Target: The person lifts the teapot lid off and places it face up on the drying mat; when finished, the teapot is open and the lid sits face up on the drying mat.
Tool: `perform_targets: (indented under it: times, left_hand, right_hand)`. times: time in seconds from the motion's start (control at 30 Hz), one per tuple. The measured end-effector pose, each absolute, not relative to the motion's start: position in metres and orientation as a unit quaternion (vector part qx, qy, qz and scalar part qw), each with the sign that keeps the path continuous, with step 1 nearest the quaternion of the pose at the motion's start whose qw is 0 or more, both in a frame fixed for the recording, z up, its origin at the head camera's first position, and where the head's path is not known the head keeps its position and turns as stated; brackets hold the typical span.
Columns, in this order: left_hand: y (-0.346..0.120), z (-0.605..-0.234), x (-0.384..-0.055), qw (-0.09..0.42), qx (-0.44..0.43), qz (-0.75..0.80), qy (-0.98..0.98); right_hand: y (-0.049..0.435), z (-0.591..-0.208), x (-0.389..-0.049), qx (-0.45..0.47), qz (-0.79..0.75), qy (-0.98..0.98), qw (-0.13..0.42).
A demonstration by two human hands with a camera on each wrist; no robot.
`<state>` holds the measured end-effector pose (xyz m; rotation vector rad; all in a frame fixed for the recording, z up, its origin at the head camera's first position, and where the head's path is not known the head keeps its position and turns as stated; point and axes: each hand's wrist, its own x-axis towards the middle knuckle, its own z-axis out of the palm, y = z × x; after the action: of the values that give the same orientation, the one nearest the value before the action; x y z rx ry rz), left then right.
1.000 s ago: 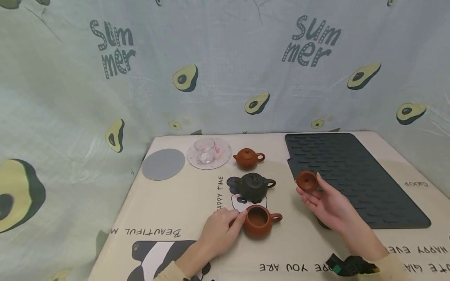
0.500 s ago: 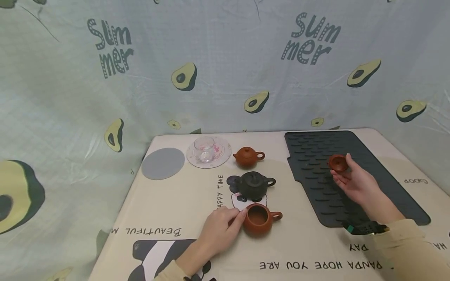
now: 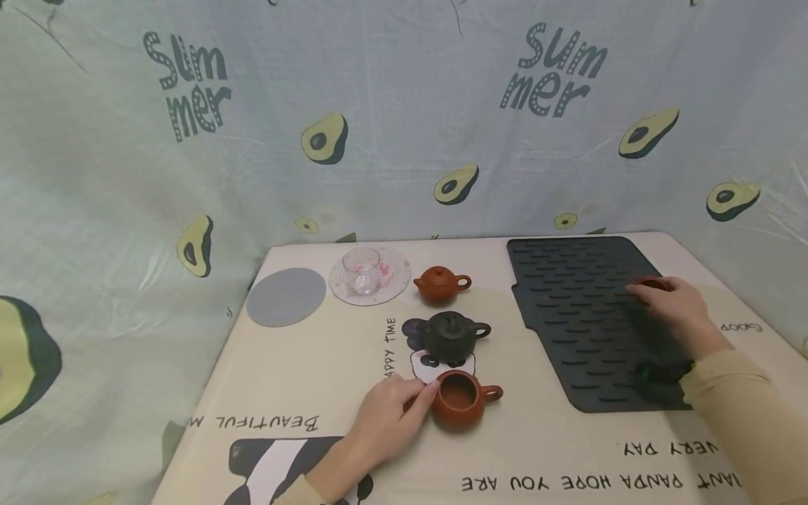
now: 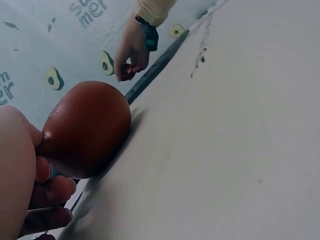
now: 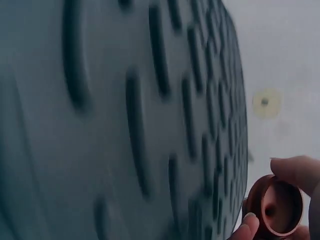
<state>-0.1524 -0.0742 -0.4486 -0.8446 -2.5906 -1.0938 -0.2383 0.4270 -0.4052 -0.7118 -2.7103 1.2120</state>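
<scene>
My left hand (image 3: 390,419) pinches the spout side of a lidless reddish-brown clay teapot (image 3: 456,414), which stands upright with its mouth up and handle to the right. In the left wrist view the round body of this teapot (image 4: 89,127) fills the middle. Over at the right, my right hand (image 3: 682,308) holds the small matching teapot lid (image 3: 653,283) by its edge, above the dark ridged mat (image 3: 587,382). The right wrist view shows the hollow inside of the lid (image 5: 282,207), with a dark hole in it, between thumb and fingers.
Behind the lidless teapot stand a dark grey teapot (image 3: 449,335) and a smaller orange-brown teapot (image 3: 438,284), both lidded. A clear glass cup (image 3: 362,270) sits on a floral plate (image 3: 399,284). Left of them lies a grey oval mat (image 3: 287,297).
My right hand has carried the lid rightward and away across the dark mat, turning from palm-up to palm-down. The left hand has stayed at the teapot.
</scene>
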Motion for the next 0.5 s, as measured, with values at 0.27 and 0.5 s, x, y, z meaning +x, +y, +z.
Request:
perform_targets:
  times: [0.27,0.5]
  left_hand:
    - [-0.079,-0.447,-0.151,0.115,-0.287,-0.354,-0.883]
    - [-0.076,-0.450,-0.148,0.109,-0.290,-0.359,-0.881]
  right_hand:
    - [0.446,-0.398,-0.246,-0.245,0.251,-0.936,0.036]
    - [0.454,-0.404,-0.238,-0.236,0.211,-0.948,0.027]
